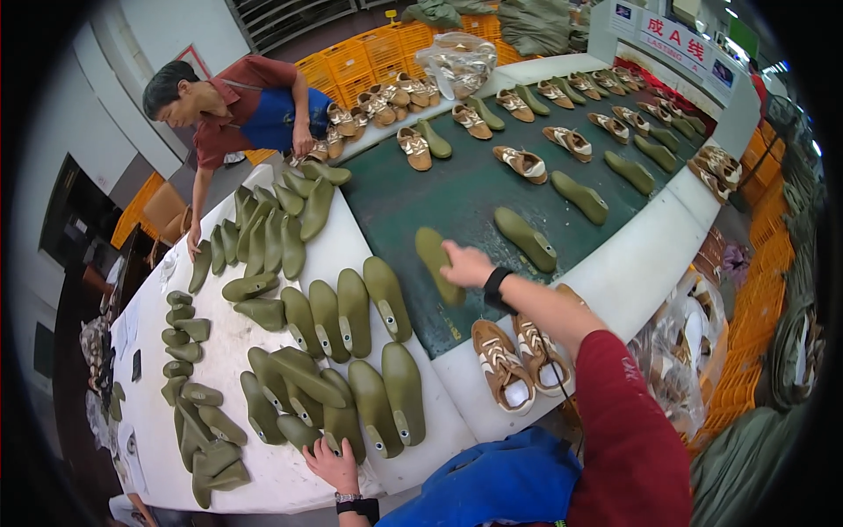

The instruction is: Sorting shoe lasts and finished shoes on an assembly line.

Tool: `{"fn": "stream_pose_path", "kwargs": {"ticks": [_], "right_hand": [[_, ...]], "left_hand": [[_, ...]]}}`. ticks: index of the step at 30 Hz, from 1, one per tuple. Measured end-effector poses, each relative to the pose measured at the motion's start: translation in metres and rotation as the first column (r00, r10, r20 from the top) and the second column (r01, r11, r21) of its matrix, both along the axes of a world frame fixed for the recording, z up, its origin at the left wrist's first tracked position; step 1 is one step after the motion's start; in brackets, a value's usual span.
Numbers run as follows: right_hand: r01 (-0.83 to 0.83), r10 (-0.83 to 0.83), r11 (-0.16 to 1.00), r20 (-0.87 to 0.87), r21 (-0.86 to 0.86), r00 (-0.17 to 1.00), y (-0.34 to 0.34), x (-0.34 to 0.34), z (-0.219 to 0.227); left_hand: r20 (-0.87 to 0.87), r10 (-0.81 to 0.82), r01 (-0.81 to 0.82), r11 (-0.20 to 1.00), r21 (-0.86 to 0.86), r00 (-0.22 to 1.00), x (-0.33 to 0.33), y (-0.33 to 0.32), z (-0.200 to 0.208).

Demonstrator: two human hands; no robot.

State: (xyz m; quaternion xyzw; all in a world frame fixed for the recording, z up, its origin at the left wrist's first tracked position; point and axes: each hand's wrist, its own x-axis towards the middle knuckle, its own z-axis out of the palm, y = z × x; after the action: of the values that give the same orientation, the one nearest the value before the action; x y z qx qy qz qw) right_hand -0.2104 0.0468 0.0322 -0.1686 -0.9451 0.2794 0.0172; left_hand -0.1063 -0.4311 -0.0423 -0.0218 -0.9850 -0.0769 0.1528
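My right hand [468,265] reaches over the green conveyor belt [395,202]. Its fingers are closed on the side of an olive-green shoe last [432,263], low over or touching the belt; I cannot tell which. At the table's near edge, my left hand [334,465] has its fingers curled round the lower end of another shoe last [342,422] in a cluster. Part of that grip is hidden. Beside this cluster lie two more lasts [373,404], soles up. Ahead of my right hand a single last [525,239] rests on the belt.
Brown-and-white sneakers [520,164] and lasts stand in rows along the belt. A sneaker pair [505,364] sits by my right forearm. More lasts cover the white table [149,351]. A co-worker [250,105] handles items across it. Orange crates [760,290] line the right side.
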Motion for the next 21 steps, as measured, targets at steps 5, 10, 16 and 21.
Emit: {"fn": "stream_pose_path", "kwargs": {"ticks": [5,10,16,21], "right_hand": [[-0.230,0.192,0.956,0.201,0.185,0.961,-0.056,0.000,-0.093],[-0.235,0.217,0.966,0.161,0.106,0.963,-0.059,-0.014,-0.099],[-0.406,0.408,0.911,0.003,-0.067,0.913,0.004,0.008,-0.081],[-0.543,0.563,0.826,0.187,-0.150,0.805,0.008,0.107,0.015]], "left_hand": [[0.030,0.000,0.000,1.000,0.001,1.000,0.011,0.006,0.009],[0.042,0.002,0.000,0.998,-0.055,0.999,0.008,0.005,0.007],[0.034,-0.023,0.026,0.995,-0.092,0.999,0.001,0.007,0.006],[0.036,0.001,0.004,0.991,-0.136,0.999,0.002,0.003,0.003]]}}
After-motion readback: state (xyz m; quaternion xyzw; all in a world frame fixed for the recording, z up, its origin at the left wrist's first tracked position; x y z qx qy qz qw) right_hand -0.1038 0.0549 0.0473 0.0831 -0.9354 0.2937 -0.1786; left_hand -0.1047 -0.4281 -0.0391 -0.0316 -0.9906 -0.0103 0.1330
